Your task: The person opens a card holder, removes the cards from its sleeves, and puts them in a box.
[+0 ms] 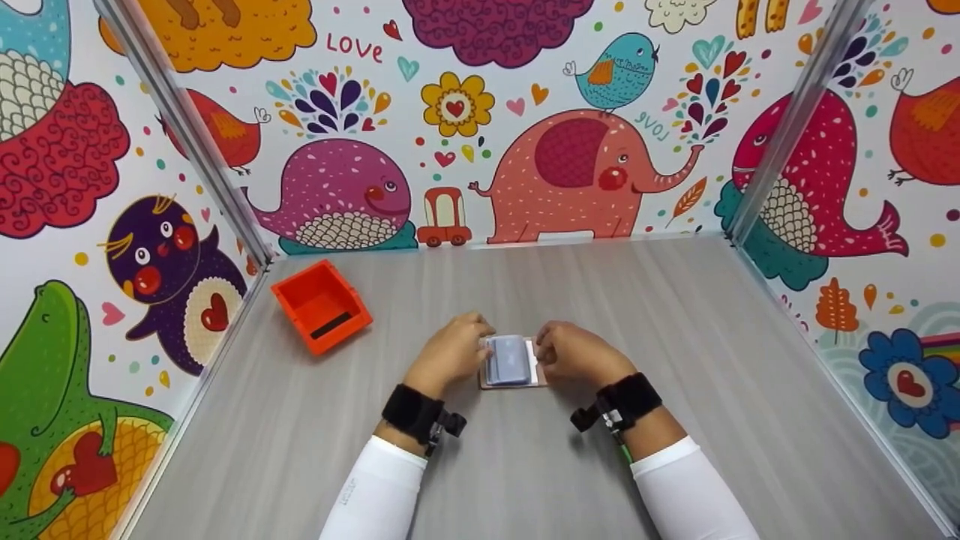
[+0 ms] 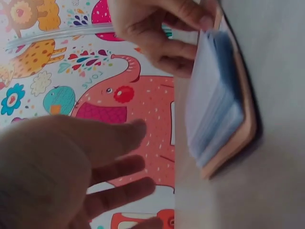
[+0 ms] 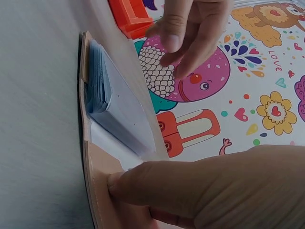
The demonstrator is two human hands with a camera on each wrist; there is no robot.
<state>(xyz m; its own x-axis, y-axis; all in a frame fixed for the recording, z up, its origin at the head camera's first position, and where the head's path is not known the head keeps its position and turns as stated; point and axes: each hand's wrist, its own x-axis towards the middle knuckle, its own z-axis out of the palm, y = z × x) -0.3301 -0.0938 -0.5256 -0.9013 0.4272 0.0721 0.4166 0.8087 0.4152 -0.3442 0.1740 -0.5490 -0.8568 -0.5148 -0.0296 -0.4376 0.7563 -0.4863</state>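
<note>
A small card holder (image 1: 510, 361) lies opened on the table, with a tan cover (image 3: 106, 169) and a thick stack of clear plastic sleeves (image 2: 214, 95). In the right wrist view, my right hand (image 1: 583, 355) pinches the cover's right flap, thumb on its inner face; the fingertips behind it are hidden. My left hand (image 1: 454, 351) hovers beside the holder's left end. Its fingers (image 2: 124, 193) are spread and hold nothing in the left wrist view, apart from the sleeves.
An orange-red plastic bin (image 1: 322, 307) with a black strip stands at the back left of the grey wood-grain table (image 1: 495, 465). Walls with cartoon animal prints (image 1: 570, 180) enclose the back and both sides, joined by metal corner posts (image 1: 784, 127).
</note>
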